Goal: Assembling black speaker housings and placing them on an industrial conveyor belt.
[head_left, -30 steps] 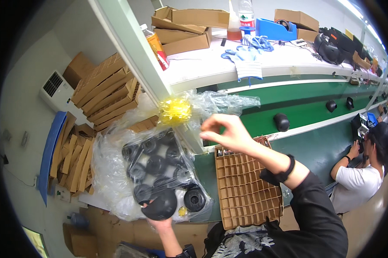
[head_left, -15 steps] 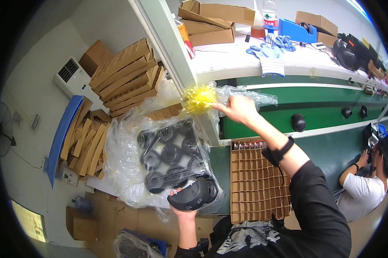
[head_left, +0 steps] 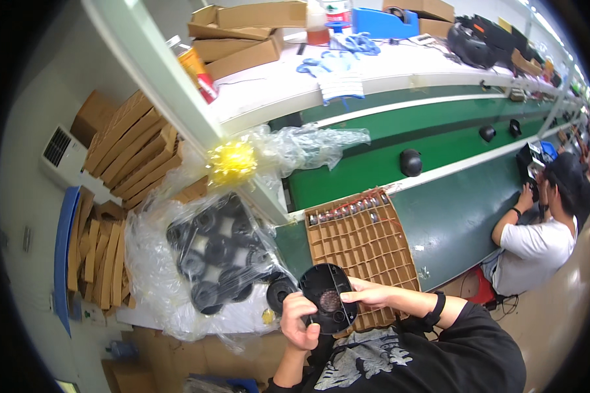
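Two hands hold a black round housing [head_left: 326, 288], hollow face up, over the cardboard tray's [head_left: 375, 249] near left corner.
The left hand [head_left: 299, 321] is half closed on the housing's left rim; the right hand [head_left: 369, 293], also partly closed, grips its right side, thumb reaching inside (a reddish round patch shows there). Small parts [head_left: 347, 211] line the tray's far edge, and plastic-covered black parts [head_left: 219, 250] sit by the tabletop's [head_left: 448, 226] left edge.

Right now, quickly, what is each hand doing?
Left hand: closed on the left side of a black round shell.
Right hand: closed on the same shell's right side.
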`<action>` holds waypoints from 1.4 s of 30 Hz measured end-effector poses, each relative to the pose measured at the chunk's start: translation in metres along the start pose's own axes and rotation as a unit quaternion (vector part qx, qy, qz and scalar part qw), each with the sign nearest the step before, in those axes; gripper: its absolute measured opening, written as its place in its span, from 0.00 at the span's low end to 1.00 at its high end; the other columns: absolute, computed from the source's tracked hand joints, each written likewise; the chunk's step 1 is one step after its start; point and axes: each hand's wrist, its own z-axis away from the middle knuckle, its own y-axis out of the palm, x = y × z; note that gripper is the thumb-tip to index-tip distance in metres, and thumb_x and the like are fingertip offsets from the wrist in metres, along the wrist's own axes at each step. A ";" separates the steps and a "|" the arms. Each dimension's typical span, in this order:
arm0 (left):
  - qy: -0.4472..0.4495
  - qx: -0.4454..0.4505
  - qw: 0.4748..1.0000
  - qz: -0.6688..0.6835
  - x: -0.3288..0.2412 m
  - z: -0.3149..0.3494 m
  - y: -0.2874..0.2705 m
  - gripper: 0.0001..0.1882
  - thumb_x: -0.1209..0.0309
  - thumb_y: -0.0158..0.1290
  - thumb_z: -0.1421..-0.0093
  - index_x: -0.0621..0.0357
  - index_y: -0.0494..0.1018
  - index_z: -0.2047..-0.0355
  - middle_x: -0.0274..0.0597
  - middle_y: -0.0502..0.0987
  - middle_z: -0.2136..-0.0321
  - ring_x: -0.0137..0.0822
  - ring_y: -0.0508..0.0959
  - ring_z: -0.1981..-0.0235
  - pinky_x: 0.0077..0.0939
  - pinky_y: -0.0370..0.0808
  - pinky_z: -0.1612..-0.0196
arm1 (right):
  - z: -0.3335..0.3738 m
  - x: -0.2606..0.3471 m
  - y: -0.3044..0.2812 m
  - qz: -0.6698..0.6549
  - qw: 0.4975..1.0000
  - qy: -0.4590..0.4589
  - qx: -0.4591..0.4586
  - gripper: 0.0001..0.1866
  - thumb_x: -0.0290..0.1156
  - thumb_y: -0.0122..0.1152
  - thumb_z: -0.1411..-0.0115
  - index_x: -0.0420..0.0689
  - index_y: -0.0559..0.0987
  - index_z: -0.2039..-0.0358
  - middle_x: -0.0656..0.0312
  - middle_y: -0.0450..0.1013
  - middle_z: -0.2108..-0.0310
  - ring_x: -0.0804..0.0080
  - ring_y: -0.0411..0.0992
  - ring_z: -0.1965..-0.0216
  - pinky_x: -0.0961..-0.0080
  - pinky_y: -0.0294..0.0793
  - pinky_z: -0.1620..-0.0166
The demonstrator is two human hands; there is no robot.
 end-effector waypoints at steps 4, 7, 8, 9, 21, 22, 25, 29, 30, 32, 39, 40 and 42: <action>-0.134 0.119 0.984 0.004 0.011 -0.011 0.001 0.32 0.53 0.56 0.46 0.67 0.65 0.51 0.54 0.66 0.48 0.48 0.66 0.46 0.38 0.60 0.43 | 0.014 0.009 -0.021 0.205 0.970 0.133 0.014 0.40 0.57 0.55 0.42 0.42 0.59 0.39 0.63 0.69 0.59 0.79 0.66 0.64 0.81 0.67 0.65; -0.240 0.334 0.909 0.067 0.036 -0.010 0.003 0.33 0.60 0.57 0.44 0.63 0.61 0.42 0.53 0.62 0.42 0.46 0.61 0.39 0.36 0.55 0.38 | 0.010 0.010 -0.021 0.320 0.910 0.245 0.096 0.46 0.69 0.45 0.45 0.40 0.62 0.41 0.63 0.66 0.71 0.79 0.60 0.78 0.80 0.61 0.77; -0.343 0.384 0.843 0.153 0.044 -0.005 0.002 0.34 0.58 0.55 0.42 0.65 0.58 0.41 0.51 0.61 0.42 0.43 0.60 0.39 0.34 0.55 0.38 | 0.007 0.007 -0.021 0.340 0.898 0.260 0.102 0.44 0.69 0.41 0.43 0.38 0.67 0.47 0.61 0.69 0.70 0.76 0.64 0.76 0.81 0.64 0.75; -0.437 0.425 0.757 0.235 0.052 -0.003 0.001 0.36 0.56 0.53 0.40 0.66 0.56 0.40 0.50 0.60 0.41 0.40 0.59 0.38 0.32 0.54 0.37 | 0.006 0.005 -0.021 0.359 0.886 0.274 0.108 0.43 0.69 0.37 0.42 0.35 0.71 0.54 0.58 0.72 0.70 0.74 0.68 0.75 0.82 0.66 0.72; -0.577 0.333 0.584 0.464 0.080 0.068 -0.062 0.41 0.59 0.58 0.44 0.67 0.51 0.38 0.47 0.61 0.42 0.37 0.61 0.40 0.30 0.56 0.38 | -0.006 0.049 -0.173 0.684 0.619 0.042 -0.383 0.09 0.33 0.60 0.46 0.47 0.80 0.65 0.58 0.77 0.71 0.63 0.76 0.69 0.68 0.76 0.63; -0.568 0.312 0.595 0.476 0.083 0.076 -0.067 0.43 0.62 0.60 0.46 0.68 0.50 0.38 0.48 0.60 0.41 0.38 0.61 0.39 0.31 0.56 0.38 | -0.005 0.050 -0.197 0.708 0.580 0.003 -0.403 0.09 0.33 0.60 0.48 0.48 0.80 0.65 0.58 0.75 0.70 0.61 0.75 0.67 0.67 0.75 0.61; -0.569 0.245 0.597 0.511 0.089 0.097 -0.079 0.46 0.68 0.63 0.51 0.70 0.49 0.38 0.49 0.64 0.44 0.39 0.66 0.42 0.31 0.61 0.41 | -0.006 0.054 -0.244 0.775 0.504 -0.030 -0.379 0.11 0.34 0.61 0.50 0.49 0.80 0.64 0.59 0.71 0.65 0.60 0.72 0.59 0.65 0.73 0.56; -0.568 0.181 0.575 0.560 0.088 0.112 -0.090 0.45 0.66 0.63 0.50 0.70 0.50 0.38 0.50 0.62 0.42 0.40 0.63 0.41 0.34 0.58 0.39 | -0.021 0.057 -0.256 0.820 0.474 0.005 -0.322 0.16 0.35 0.65 0.55 0.49 0.80 0.63 0.59 0.70 0.64 0.59 0.69 0.56 0.64 0.69 0.52; -0.568 0.176 0.577 0.559 0.087 0.113 -0.091 0.45 0.66 0.63 0.50 0.70 0.50 0.38 0.50 0.62 0.42 0.40 0.63 0.41 0.34 0.58 0.39 | -0.025 0.055 -0.259 0.821 0.473 0.011 -0.320 0.16 0.35 0.67 0.57 0.50 0.81 0.64 0.59 0.68 0.64 0.61 0.68 0.56 0.65 0.68 0.51; -0.546 0.132 0.596 0.574 0.087 0.113 -0.090 0.44 0.68 0.61 0.49 0.69 0.49 0.38 0.50 0.63 0.43 0.42 0.64 0.41 0.36 0.59 0.39 | -0.026 0.053 -0.263 0.829 0.463 0.008 -0.314 0.15 0.35 0.67 0.57 0.50 0.81 0.65 0.59 0.68 0.64 0.61 0.67 0.56 0.65 0.67 0.51; -0.546 0.043 0.606 0.576 0.105 0.149 -0.101 0.37 0.66 0.59 0.46 0.66 0.56 0.41 0.51 0.66 0.45 0.44 0.68 0.44 0.42 0.65 0.42 | -0.014 0.068 -0.234 0.843 0.451 -0.067 -0.286 0.14 0.31 0.65 0.56 0.43 0.77 0.67 0.58 0.69 0.64 0.59 0.68 0.57 0.64 0.68 0.53; -0.557 0.023 0.619 0.554 0.103 0.143 -0.098 0.38 0.62 0.60 0.47 0.65 0.57 0.41 0.51 0.66 0.45 0.48 0.69 0.45 0.46 0.64 0.42 | -0.010 0.070 -0.226 0.838 0.470 -0.036 -0.275 0.14 0.30 0.63 0.55 0.42 0.75 0.67 0.56 0.69 0.65 0.58 0.70 0.59 0.63 0.70 0.55; -0.564 0.014 0.639 0.523 0.105 0.146 -0.091 0.40 0.53 0.60 0.48 0.62 0.59 0.42 0.50 0.67 0.45 0.53 0.68 0.45 0.56 0.61 0.41 | -0.006 0.064 -0.214 0.832 0.489 -0.006 -0.261 0.11 0.28 0.58 0.53 0.40 0.69 0.69 0.54 0.70 0.71 0.53 0.73 0.66 0.61 0.74 0.61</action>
